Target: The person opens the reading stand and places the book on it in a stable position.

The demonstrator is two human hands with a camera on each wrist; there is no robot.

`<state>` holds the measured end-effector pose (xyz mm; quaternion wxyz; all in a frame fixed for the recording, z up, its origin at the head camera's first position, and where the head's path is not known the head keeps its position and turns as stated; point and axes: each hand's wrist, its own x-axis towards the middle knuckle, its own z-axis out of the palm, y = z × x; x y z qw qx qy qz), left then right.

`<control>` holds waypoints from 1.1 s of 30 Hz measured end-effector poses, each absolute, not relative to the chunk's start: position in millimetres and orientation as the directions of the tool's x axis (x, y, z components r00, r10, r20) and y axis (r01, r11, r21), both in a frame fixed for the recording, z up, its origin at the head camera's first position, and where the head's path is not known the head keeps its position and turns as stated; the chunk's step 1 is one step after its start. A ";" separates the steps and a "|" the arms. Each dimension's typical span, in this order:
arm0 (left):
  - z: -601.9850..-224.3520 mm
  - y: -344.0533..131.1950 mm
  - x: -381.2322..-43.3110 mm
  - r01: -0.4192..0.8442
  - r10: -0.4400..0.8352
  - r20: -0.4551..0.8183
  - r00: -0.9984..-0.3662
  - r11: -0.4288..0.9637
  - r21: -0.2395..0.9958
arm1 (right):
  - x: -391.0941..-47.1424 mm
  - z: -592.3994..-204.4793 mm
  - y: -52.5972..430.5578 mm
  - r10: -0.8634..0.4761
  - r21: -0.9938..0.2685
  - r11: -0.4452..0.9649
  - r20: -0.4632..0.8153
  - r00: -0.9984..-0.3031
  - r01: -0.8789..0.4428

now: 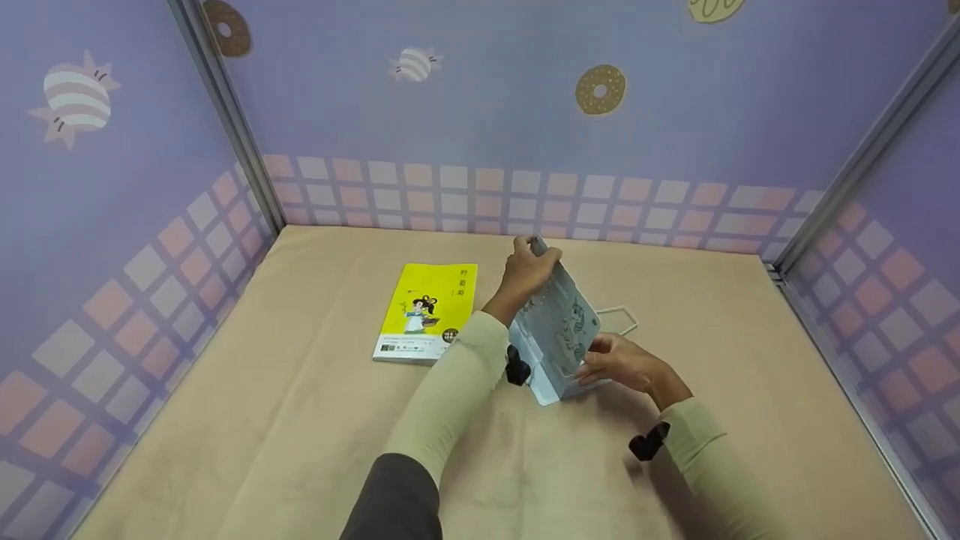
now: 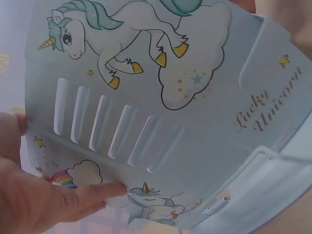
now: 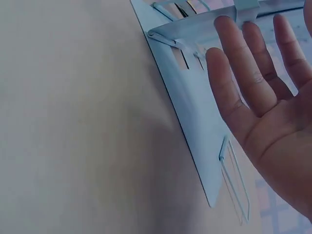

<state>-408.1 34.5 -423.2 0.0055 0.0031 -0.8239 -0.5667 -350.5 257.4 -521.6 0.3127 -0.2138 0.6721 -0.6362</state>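
Observation:
A light blue book stand with unicorn prints and slots stands tilted on the table, right of the yellow book. My left hand holds its panel by the upper edge; in the left wrist view one finger lies along the printed face. At the lower right corner is my right hand. The right wrist view shows its fingers extended, fingertips at the stand's ledge. A thin wire loop sticks out from the base plate.
A yellow book with a cartoon figure on its cover lies flat to the left of the stand. The table has a beige cloth. Purple patterned walls enclose it at the back and both sides.

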 end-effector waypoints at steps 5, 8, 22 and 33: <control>-424.0 33.2 -415.4 0.034 0.050 0.016 -0.999 0.388 0.921 | -348.0 -524.7 241.4 -0.700 -0.993 0.063 -0.117 -0.704 0.103; -424.5 32.1 -420.3 0.051 0.088 0.015 -0.996 0.419 0.906 | -346.3 -526.9 234.4 -0.713 -0.994 0.040 -0.101 -0.693 0.104; -427.7 23.3 -428.7 0.060 0.297 -0.055 -0.953 0.363 0.930 | -342.6 -520.4 214.8 -0.546 -0.943 0.325 -0.126 -0.829 -0.070; -429.8 17.7 -428.6 0.067 0.305 -0.039 -0.952 0.330 0.942 | -345.5 -524.4 247.1 -0.032 -0.662 0.749 -0.040 -0.999 0.002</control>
